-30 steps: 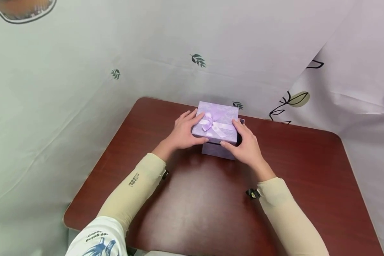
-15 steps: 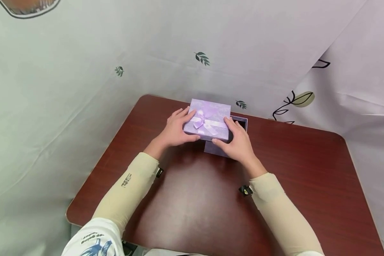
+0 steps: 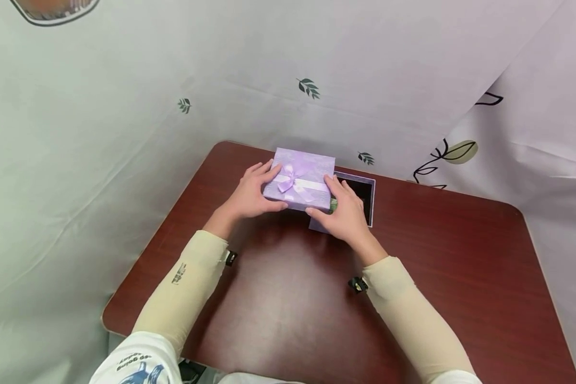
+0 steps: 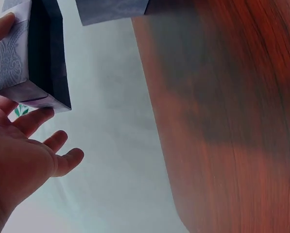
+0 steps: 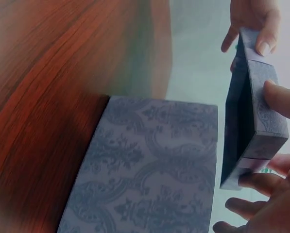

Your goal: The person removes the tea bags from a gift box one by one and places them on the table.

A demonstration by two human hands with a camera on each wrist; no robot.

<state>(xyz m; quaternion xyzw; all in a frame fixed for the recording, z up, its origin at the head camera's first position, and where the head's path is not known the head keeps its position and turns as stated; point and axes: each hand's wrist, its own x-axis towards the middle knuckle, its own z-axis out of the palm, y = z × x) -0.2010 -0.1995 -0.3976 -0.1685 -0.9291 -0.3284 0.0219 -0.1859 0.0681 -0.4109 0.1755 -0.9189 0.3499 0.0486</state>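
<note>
A lavender gift-box lid with a ribbon and bow is raised off its box, hollow side down. My left hand grips the lid's left side, thumb along the front edge. On the right side my right hand holds it the same way. The patterned box base stands on the table, partly behind the lid and right hand, its dark inside partly uncovered. Something green shows between lid and right hand; its kind is unclear. In the right wrist view the lid hangs apart from the base.
The reddish-brown wooden table has rounded corners. Behind it hangs a pale cloth printed with leaves, close to the table's back edge. The box base stands near that back edge.
Both hands have carried the lid leftward off the box base. More of the base's dark inside and its right rim now show, and the green thing has come into view.
</note>
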